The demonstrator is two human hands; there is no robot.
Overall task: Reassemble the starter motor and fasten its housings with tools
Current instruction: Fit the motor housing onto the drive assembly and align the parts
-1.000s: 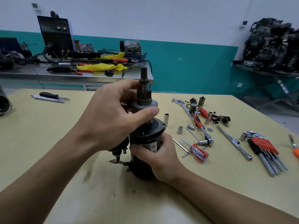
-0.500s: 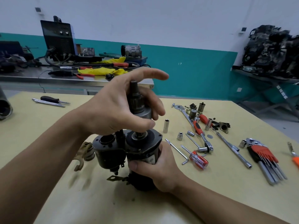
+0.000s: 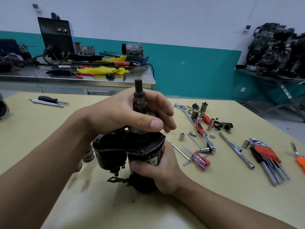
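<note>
right hand (image 3: 158, 169): nearest the camera, fingers and thumb clamped round the lower barrel of the starter motor (image 3: 127, 151).
starter motor: stands upright on the yellow table (image 3: 33, 126), near its front middle, with the black housing uppermost and a metal tab sticking out low on its left.
left hand (image 3: 122, 113): curled round the pinion shaft (image 3: 138, 90), thumb across the front, fingers wrapped behind.
pinion shaft: rises from the top of the housing, its tip clear above the fist.
change: half a second ago the index finger pointed straight out and a thin stretch of shaft showed between drive and housing. Now that finger has folded in and the drive sits down against the housing.
tools: red-handled screwdriver (image 3: 200, 160), ratchet (image 3: 204, 136) and hex key set (image 3: 267, 156) lie right of the motor, apart from it, unmoved.
beyond: steel bench (image 3: 82, 78) carrying a welding machine (image 3: 56, 35).
</note>
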